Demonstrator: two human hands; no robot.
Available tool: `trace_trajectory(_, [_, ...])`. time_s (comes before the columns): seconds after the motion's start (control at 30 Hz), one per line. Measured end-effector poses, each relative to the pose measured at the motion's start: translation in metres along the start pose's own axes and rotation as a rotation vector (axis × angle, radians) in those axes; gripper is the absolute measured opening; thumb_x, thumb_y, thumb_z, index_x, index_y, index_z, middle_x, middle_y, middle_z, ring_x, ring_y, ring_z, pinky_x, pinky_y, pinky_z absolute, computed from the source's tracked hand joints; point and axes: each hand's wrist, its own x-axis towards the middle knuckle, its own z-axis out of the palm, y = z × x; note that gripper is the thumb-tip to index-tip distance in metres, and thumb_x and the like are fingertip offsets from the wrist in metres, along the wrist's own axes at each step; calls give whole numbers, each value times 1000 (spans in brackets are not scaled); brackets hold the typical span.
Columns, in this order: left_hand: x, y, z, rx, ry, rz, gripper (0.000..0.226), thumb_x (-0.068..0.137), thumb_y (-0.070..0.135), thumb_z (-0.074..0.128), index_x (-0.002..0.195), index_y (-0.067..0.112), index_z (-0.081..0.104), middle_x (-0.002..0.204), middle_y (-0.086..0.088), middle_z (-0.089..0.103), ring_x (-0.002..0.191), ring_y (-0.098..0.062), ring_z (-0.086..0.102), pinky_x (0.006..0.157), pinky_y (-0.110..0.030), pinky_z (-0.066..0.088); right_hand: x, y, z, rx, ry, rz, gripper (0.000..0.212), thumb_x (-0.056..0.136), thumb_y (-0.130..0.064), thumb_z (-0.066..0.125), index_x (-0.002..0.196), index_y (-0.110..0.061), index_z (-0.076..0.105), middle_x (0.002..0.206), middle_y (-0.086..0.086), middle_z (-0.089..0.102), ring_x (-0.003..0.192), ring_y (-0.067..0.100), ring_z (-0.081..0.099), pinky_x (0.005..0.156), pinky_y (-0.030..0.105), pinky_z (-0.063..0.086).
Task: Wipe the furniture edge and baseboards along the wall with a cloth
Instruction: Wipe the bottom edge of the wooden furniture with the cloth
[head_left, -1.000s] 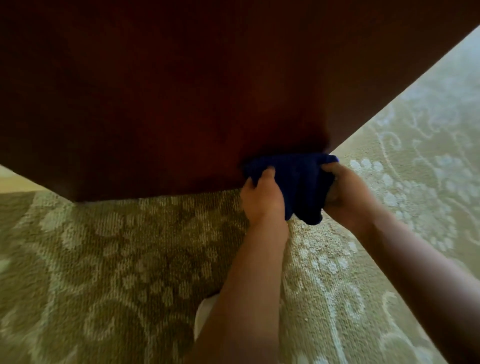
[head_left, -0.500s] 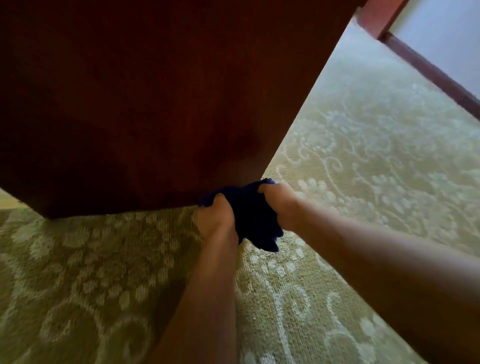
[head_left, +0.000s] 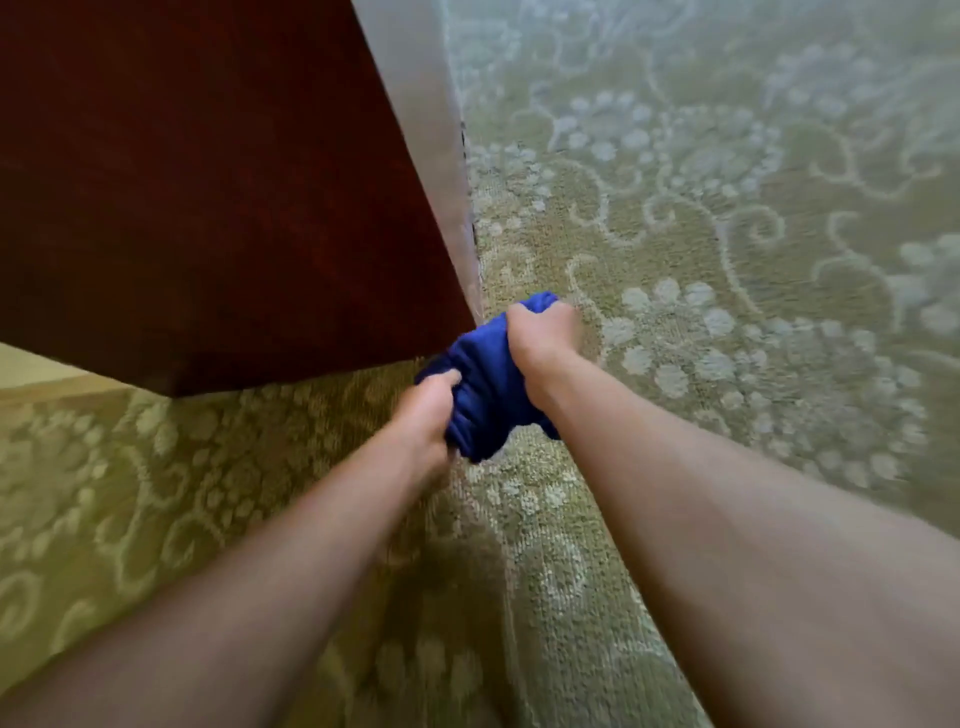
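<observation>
Blue cloth bunched at the lower corner of the dark wood furniture

The blue cloth (head_left: 485, 387) is gripped in both curled fists, left hand (head_left: 426, 415) nearer the viewer, right hand (head_left: 540, 338) beyond. It is held just beside the wooden furniture (head_left: 218, 208) corner; the furniture's pale vertical edge (head_left: 421, 135) runs up and away, nearest the right hand.

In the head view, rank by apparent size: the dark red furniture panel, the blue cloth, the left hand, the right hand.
1. Dark red furniture panel, by far the largest.
2. Blue cloth, bunched between both hands.
3. Left hand and right hand: they look alike, so no ranking.
</observation>
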Motion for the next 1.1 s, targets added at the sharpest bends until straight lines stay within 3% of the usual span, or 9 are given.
trace_trajectory(0.13, [-46,24,11,-157,20,-24,31,102,27,40,94,8,63,90,-12,68,85,-26,62,74,-30,50,-21,-31,-31,75,-164,29,4,75,-14,54,75,-18,56,87,8,64,89,29,63,92,41,53])
trace_trajectory(0.27, [-68,25,31,-288,130,-65,36,93,28,53,121,7,64,113,-14,71,101,-31,69,86,-43,56,-25,-54,-64,-27,-292,14,9,81,-8,56,78,-16,58,81,6,61,84,27,61,78,34,47])
trace_trajectory(0.33, [-68,23,44,-373,142,-72,34,94,29,53,119,9,65,111,-14,72,99,-31,69,83,-43,58,-16,-55,-71,-86,-319,-4,8,82,-7,55,83,-14,57,80,6,59,80,24,57,74,32,45])
trace_trajectory(0.47, [-58,6,71,-540,124,-99,29,98,25,50,119,10,64,111,-12,71,99,-25,69,73,-35,59,4,-44,-81,-169,-313,-14,24,85,-5,51,72,-24,53,75,-5,60,83,21,57,83,35,48])
trace_trajectory(0.53, [-54,0,88,-574,138,-104,30,99,22,49,122,7,62,115,-15,70,103,-28,68,75,-37,59,17,-38,-87,-236,-309,-38,17,88,-10,50,78,-23,55,81,-2,64,89,25,61,89,36,48])
trace_trajectory(0.6, [-50,1,101,-590,168,-96,30,98,20,52,124,7,60,116,-15,69,104,-29,68,81,-40,58,33,-39,-87,-274,-326,-27,9,87,-16,50,90,-15,58,93,9,68,97,33,63,93,47,50])
trace_trajectory(0.67, [-48,10,112,-593,178,-105,28,97,18,53,124,9,58,116,-14,70,103,-27,69,85,-41,56,46,-52,-90,-286,-349,8,17,86,-18,50,96,-9,60,96,12,69,98,35,64,93,51,49])
trace_trajectory(0.93, [-54,67,140,-665,176,-206,40,90,8,54,129,3,55,115,-18,70,104,-30,69,88,-42,56,86,-143,-119,-423,-492,48,10,84,-12,52,87,-20,59,93,10,70,96,34,66,89,52,53])
trace_trajectory(1.1, [-38,91,172,-771,290,-170,38,90,11,52,126,3,60,116,-17,70,107,-31,68,97,-44,52,131,-155,-111,-540,-640,23,18,81,-16,59,98,-10,61,98,14,69,95,33,66,89,52,53])
